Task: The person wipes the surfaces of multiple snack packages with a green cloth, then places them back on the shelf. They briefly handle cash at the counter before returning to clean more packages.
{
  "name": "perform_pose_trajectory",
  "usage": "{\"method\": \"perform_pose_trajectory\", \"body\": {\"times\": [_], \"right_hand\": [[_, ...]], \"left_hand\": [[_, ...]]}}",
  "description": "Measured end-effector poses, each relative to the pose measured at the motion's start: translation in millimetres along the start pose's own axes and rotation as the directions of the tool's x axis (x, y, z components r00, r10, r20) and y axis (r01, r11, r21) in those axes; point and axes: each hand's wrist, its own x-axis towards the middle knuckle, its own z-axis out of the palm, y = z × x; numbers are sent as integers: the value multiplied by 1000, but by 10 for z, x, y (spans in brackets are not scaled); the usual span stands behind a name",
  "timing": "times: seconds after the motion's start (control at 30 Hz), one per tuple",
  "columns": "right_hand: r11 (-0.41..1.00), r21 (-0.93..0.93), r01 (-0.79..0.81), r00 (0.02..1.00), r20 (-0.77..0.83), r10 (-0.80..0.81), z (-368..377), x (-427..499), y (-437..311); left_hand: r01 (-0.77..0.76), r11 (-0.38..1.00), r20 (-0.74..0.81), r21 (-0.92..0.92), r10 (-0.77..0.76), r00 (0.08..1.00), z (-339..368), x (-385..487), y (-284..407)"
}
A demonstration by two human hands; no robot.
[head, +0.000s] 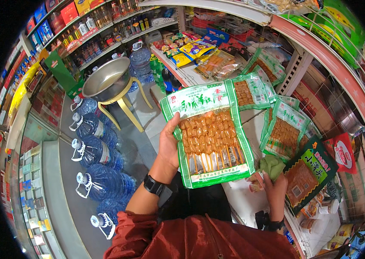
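Observation:
My left hand grips the left edge of a green-bordered plastic package of skewered snack food, its clear window facing up. My right hand is closed on a crumpled green cloth, low and to the right of the package. Similar green-bordered packages lie on the shelf: one just behind the held one, another above the cloth. A dark green snack packet is to the right of my right hand.
Large blue water bottles line the floor at left. A metal basin rests on a yellow-legged stand. Yellow and orange snack packets lie on the white shelf. A pink-edged upper shelf and wire mesh border the right side.

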Motion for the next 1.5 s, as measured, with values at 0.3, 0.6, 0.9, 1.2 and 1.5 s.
{"method": "perform_pose_trajectory", "body": {"times": [0.3, 0.6, 0.9, 1.2, 1.5], "right_hand": [[996, 71, 48, 999, -9, -48, -39, 21, -156], [948, 185, 257, 958, -181, -225, 91, 46, -447], [781, 372, 502, 865, -185, -467, 759, 484, -1232], [680, 415, 604, 742, 17, -670, 1496, 384, -1948], [825, 369, 428, 870, 78, -487, 1846, 1030, -1915]], "left_hand": [[-114, 957, -133, 268, 154, 979, 115, -95, -92], [-189, 948, -98, 256, 220, 971, -52, -399, -118], [-121, 924, -233, 362, 215, 948, -224, -499, -160], [-223, 889, -284, 399, 351, 892, -372, -394, -93], [-234, 910, -157, 342, 301, 941, -546, -464, -85]]}}
